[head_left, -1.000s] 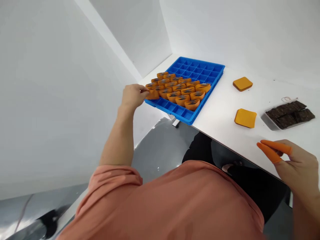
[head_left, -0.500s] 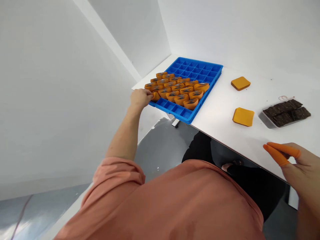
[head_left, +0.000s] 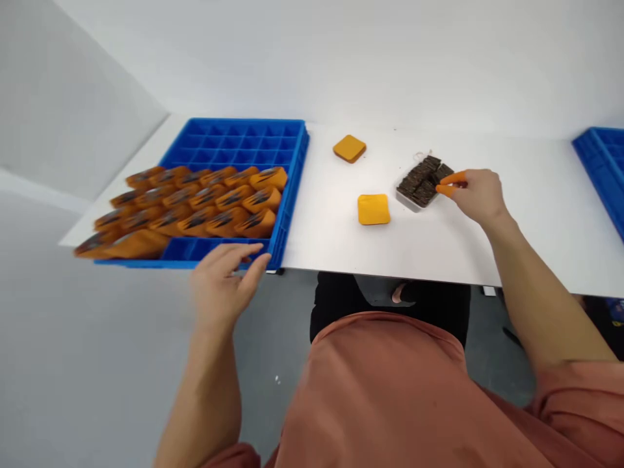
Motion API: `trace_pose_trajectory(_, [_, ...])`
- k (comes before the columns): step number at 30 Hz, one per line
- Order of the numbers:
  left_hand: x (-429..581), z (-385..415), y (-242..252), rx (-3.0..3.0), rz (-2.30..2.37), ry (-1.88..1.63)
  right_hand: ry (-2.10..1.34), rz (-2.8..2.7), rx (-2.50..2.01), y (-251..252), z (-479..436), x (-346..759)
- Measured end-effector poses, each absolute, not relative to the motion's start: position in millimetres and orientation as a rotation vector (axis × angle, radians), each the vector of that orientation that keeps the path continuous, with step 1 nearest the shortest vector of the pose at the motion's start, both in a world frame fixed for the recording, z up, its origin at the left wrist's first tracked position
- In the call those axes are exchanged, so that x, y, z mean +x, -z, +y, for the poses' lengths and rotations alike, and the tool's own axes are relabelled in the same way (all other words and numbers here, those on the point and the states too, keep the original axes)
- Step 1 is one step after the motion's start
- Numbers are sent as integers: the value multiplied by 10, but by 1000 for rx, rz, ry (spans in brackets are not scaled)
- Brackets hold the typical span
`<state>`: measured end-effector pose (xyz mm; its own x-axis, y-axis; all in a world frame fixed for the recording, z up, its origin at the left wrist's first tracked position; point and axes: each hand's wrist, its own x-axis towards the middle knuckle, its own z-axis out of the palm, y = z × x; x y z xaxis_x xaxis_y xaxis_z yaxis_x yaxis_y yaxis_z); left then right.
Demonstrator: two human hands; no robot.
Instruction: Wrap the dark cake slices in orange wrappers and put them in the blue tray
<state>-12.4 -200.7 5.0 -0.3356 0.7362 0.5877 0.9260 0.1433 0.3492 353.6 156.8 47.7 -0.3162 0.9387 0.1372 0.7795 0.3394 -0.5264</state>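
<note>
My left hand [head_left: 227, 276] is over the front edge of the blue compartment tray [head_left: 292, 188], thumb and fingers apart, holding nothing. Rows of orange pouches [head_left: 209, 197] with dark contents fill the tray's middle and front left. My right hand [head_left: 475, 195], with orange covers on thumb and forefinger, is at the right side of a clear box [head_left: 408, 203] of dark flat pieces [head_left: 422, 181]. Its two covered fingertips are close together; whether anything is between them is too small to tell. One yellow-orange stack [head_left: 374, 209] lies left of the box, another [head_left: 350, 148] farther back.
A second blue tray [head_left: 602, 175] stands at the right end of the white table [head_left: 331, 250]. A wall rises behind the table. The table's front edge runs just before my body.
The view has swung to the right. My left hand has left the pouch at the tray's front left corner and opened. My right hand has moved forward to the box of dark pieces.
</note>
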Motion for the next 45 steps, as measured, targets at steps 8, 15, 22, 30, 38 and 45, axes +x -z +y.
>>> trace_pose_trajectory(8, [331,-1697,30,-1932,-2018,1094,-464,-2408,-1629,-464,1856,3224])
trace_pose_trajectory(15, [409,-1728,18,-1955,-2087,1116,-521,-2475,-1825,-530,1908,3072])
trace_pose_trajectory(22, [489,-1702,-6,-1969,-2175,1149,-579,-2345,-1776,-433,2009,3108])
trace_pose_trajectory(30, [516,-1669,28,-1998,-2177,1176,-522,-2246,-1715,-396,2163,3265])
trace_pose_trajectory(38, [543,-1570,66,-2036,-2169,1179,-980,-1725,-1770,-347,2305,3556])
trace_pose_trajectory(45, [596,-827,80,-2169,-2087,974,-1249,-1443,-1751,-250,2291,3570])
